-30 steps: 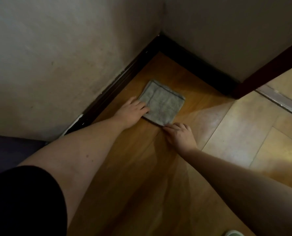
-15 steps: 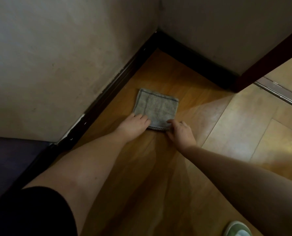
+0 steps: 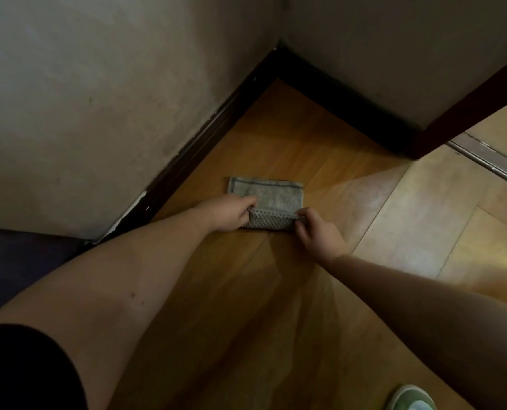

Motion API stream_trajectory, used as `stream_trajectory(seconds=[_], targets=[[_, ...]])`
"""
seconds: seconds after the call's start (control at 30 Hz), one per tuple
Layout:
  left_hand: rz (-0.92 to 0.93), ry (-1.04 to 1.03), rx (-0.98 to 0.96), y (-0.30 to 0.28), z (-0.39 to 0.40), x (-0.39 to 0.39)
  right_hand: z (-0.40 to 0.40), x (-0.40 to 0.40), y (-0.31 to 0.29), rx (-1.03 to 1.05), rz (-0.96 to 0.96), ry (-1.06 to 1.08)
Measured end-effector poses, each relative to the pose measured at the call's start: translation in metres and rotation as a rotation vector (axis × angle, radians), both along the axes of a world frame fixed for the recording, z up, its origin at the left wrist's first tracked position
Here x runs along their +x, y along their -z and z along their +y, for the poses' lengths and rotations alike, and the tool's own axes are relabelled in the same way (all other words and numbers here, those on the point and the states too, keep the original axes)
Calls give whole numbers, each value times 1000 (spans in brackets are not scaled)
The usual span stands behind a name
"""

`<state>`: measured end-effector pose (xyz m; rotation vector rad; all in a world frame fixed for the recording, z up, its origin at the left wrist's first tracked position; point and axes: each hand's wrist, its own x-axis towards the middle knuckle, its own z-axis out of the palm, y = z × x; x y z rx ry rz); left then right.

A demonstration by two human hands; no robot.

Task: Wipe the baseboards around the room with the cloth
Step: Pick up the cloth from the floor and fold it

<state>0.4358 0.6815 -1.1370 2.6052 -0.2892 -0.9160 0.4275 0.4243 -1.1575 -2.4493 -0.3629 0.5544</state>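
Note:
A grey cloth [image 3: 271, 195] lies on the wooden floor near a room corner. Its near edge is lifted and folded over towards the far edge. My left hand [image 3: 227, 213] pinches the near-left corner of the cloth. My right hand [image 3: 315, 232] pinches the near-right corner. A dark baseboard [image 3: 205, 137] runs along the left wall to the corner. Another dark baseboard [image 3: 344, 99] continues along the far wall. The cloth is a short way from both.
White chipped paint shows at the left baseboard's lower end [image 3: 131, 207]. A dark door frame [image 3: 465, 110] and a metal threshold strip [image 3: 488, 161] are at the right. A dark blue surface [image 3: 15, 261] sits at the left edge. A green slipper [image 3: 410, 398] is at bottom right.
The cloth lay flat and was turned square to me. Both hands have taken its near corners and lifted that edge, folding it over.

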Motion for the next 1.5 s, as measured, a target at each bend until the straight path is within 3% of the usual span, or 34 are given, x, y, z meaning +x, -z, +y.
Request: stream_trajectory(seconds=[0.37, 0.5, 0.63, 0.77, 1.0, 1.2, 1.3, 1.5], targets=[[-94, -668, -151, 3, 0, 9, 22, 46, 3, 177, 18, 268], [-19, -844, -306, 2, 3, 12, 28, 69, 2, 234, 190, 411], [48, -847, -340, 6, 9, 9, 27, 72, 6, 280, 272, 483], [-64, -883, -329, 8, 7, 18, 27, 68, 7, 349, 340, 539], [-236, -926, -117, 6, -12, 23, 27, 73, 11, 176, 169, 454], [-15, -951, 115, 6, -13, 26, 30, 82, 12, -83, 202, 272], [-30, -943, 37, 2, -8, 27, 29, 87, 8, -74, 227, 293], [-134, -936, -152, -16, 2, 33, 28, 92, -6, 165, 144, 373]])
